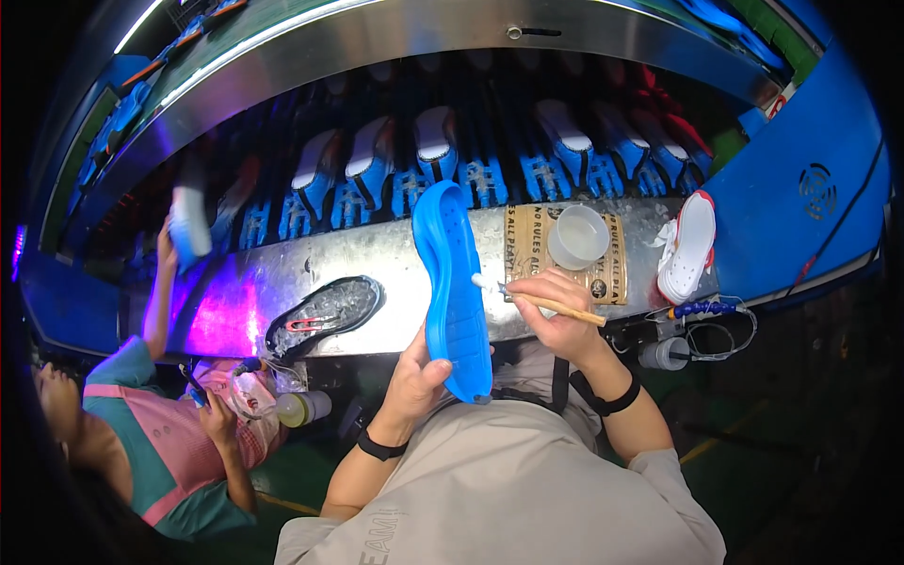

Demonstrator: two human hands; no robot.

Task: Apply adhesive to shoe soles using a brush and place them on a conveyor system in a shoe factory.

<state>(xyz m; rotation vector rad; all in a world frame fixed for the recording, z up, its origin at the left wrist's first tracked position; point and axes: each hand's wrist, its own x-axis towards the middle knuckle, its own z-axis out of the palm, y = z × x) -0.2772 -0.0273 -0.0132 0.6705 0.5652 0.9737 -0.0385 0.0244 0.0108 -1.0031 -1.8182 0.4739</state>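
Observation:
My left hand (pixel 414 379) grips the lower end of a long blue shoe sole (pixel 460 325), thumb on its near rim. The sole stands tilted upright in front of me, its hollow inner side turned to the right. In my right hand (pixel 563 318) is a brush (pixel 573 310) with a wooden handle and a white tip. The tip is at the right edge of the sole's inner side; whether it touches, I cannot tell. Just beyond my right hand, a translucent tub (pixel 578 237) of pale liquid sits on printed brown cardboard (pixel 527 247).
A dark sole (pixel 325 316) lies on the metal bench (pixel 400 282); a white-and-red shoe part (pixel 692 247) lies at right. Several shoes on blue holders (pixel 437 141) line the machine behind. At left, a co-worker (pixel 169 424) holds a blue-white shoe (pixel 191 221). A blue hose (pixel 702 309) is at right.

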